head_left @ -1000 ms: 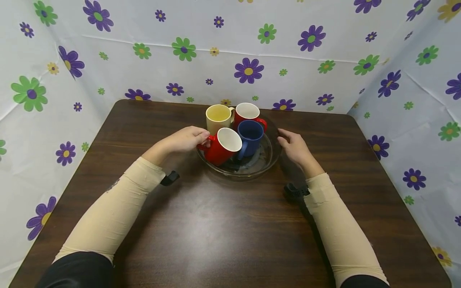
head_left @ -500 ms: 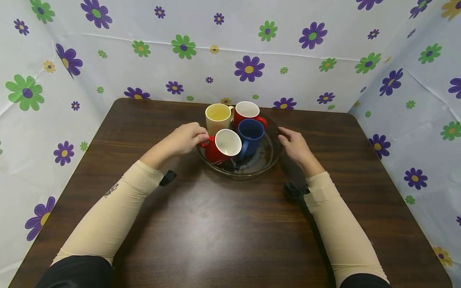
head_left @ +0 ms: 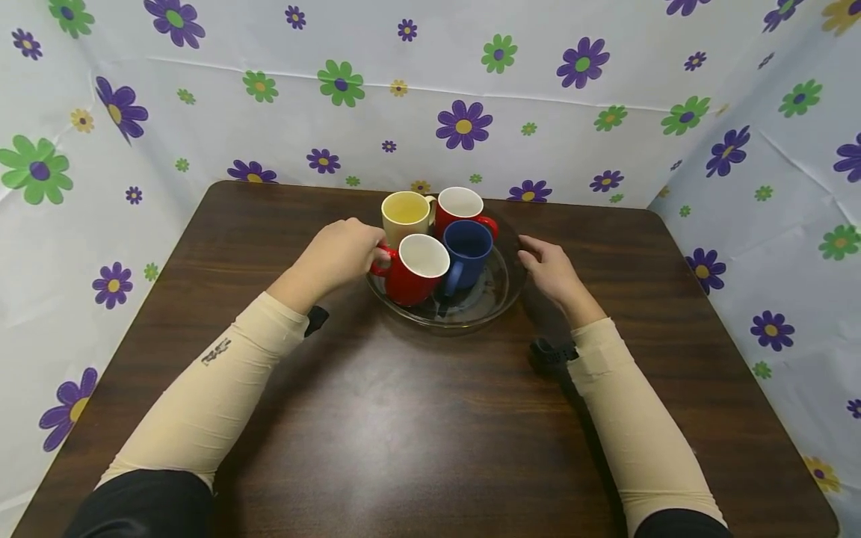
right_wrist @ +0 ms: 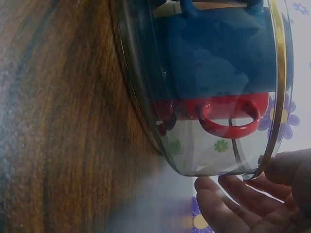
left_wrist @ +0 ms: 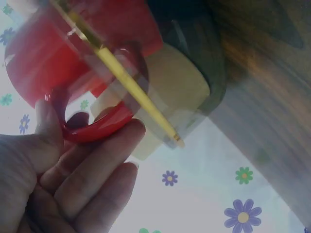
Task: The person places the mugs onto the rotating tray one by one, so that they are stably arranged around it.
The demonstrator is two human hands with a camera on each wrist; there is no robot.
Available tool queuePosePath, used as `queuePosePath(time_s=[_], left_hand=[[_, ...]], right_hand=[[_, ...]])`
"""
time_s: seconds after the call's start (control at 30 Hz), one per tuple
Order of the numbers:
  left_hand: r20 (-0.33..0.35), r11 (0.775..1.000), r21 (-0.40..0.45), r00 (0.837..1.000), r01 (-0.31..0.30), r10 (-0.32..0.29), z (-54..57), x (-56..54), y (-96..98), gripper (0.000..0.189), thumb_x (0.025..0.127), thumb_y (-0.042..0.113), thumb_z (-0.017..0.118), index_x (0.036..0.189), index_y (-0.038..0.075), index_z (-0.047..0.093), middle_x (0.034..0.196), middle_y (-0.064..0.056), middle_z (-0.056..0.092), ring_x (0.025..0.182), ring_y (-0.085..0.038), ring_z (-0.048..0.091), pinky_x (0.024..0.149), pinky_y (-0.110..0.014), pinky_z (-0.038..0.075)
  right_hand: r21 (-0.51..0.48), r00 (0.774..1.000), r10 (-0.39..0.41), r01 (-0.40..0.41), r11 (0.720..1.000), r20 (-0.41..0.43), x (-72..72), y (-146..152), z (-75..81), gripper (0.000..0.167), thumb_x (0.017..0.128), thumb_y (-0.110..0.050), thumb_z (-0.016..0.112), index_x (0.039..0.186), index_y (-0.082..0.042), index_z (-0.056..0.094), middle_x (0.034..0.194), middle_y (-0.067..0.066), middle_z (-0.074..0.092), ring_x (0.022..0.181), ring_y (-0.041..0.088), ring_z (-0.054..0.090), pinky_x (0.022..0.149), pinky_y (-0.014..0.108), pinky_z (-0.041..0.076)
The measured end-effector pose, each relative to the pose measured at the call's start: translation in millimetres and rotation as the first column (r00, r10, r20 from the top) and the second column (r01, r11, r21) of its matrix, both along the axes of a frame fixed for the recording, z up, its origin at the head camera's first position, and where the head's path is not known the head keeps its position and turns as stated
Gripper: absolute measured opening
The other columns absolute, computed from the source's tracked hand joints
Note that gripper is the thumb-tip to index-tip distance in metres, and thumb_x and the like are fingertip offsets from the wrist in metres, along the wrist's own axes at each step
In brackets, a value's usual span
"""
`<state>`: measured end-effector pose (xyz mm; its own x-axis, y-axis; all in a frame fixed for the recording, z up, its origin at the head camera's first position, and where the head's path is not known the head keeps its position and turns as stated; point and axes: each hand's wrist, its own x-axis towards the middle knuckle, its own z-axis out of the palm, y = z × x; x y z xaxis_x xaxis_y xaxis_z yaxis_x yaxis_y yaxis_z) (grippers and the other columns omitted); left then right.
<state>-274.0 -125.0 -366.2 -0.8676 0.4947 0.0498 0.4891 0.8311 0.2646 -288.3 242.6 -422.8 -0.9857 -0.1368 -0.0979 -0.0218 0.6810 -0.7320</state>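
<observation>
My left hand (head_left: 341, 258) grips the handle of the front red mug (head_left: 406, 285), which has a white inside and stands nearly upright at the left of a clear glass bowl (head_left: 499, 300). In the left wrist view, the fingers and thumb (left_wrist: 48, 119) curl round the red handle (left_wrist: 104, 127). My right hand (head_left: 550, 275) pinches the bowl's right rim, with the thumb at the edge and the fingers against the outer wall in the right wrist view. Also in the bowl are a blue mug (head_left: 468, 258), a cream-yellow mug (head_left: 402, 230) and another red mug (head_left: 449, 221).
The bowl sits near the back edge of a dark wooden table (head_left: 430, 418). A white curtain (head_left: 558, 157) with printed flowers hangs behind the table and along both sides. Black wrist straps (head_left: 553, 351) are on both arms.
The front red mug has turned from a tilt to nearly upright, its handle staying in my left hand, whose wrist has risen slightly. My right hand keeps its place on the bowl rim.
</observation>
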Motion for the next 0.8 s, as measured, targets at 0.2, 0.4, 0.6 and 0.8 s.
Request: queuePosePath(time_s=[0.2, 0.4, 0.6, 0.8], left_hand=[[-0.03, 0.997, -0.062, 0.999, -0.035, 0.033, -3.6, 4.8, 1.5, 0.017, 0.097, 0.024, 0.069, 0.09, 0.008, 0.068, 0.073, -0.004, 0.066, 0.064, -0.024, 0.059, 0.059, -0.038, 0.052], [-0.127, 0.989, -0.149, 0.992, -0.01, -0.009, -8.2, 9.9, 1.5, 0.023, 0.098, 0.032, 0.066, 0.085, 0.013, 0.066, 0.062, -0.002, 0.058, 0.058, -0.023, 0.055, 0.051, -0.037, 0.048], [-0.21, 0.988, -0.155, 0.977, -0.008, -0.025, -7.7, 12.3, -0.4, 0.025, 0.096, 0.034, 0.068, 0.077, 0.017, 0.071, 0.061, -0.001, 0.059, 0.057, -0.025, 0.056, 0.049, -0.042, 0.048], [-0.212, 0.988, -0.157, 0.977, -0.006, -0.027, -14.6, 9.2, -2.3, 0.023, 0.094, 0.034, 0.069, 0.079, 0.019, 0.077, 0.066, -0.001, 0.065, 0.063, -0.025, 0.06, 0.052, -0.044, 0.052]], right_hand=[[-0.008, 1.0, 0.007, -0.007, 1.0, 0.006, -2.0, -1.5, -0.2, 0.05, 0.11, -0.02, 0.045, 0.157, -0.007, 0.036, 0.158, 0.022, 0.038, 0.129, 0.038, 0.053, 0.106, 0.053, 0.046], [-0.006, 1.0, -0.001, 0.001, 1.0, 0.004, -3.3, -1.7, 0.4, 0.05, 0.11, -0.021, 0.044, 0.157, -0.007, 0.036, 0.152, 0.022, 0.047, 0.121, 0.033, 0.053, 0.099, 0.048, 0.044], [-0.019, 1.0, 0.001, 0.0, 1.0, 0.018, -3.4, 0.0, 0.4, 0.05, 0.11, -0.021, 0.044, 0.158, -0.008, 0.036, 0.154, 0.022, 0.044, 0.12, 0.037, 0.056, 0.103, 0.052, 0.047], [-0.052, 0.999, 0.002, 0.0, 0.999, 0.04, -4.9, 1.5, 0.6, 0.05, 0.11, -0.02, 0.044, 0.158, -0.009, 0.035, 0.155, 0.022, 0.042, 0.125, 0.042, 0.057, 0.108, 0.055, 0.044]])
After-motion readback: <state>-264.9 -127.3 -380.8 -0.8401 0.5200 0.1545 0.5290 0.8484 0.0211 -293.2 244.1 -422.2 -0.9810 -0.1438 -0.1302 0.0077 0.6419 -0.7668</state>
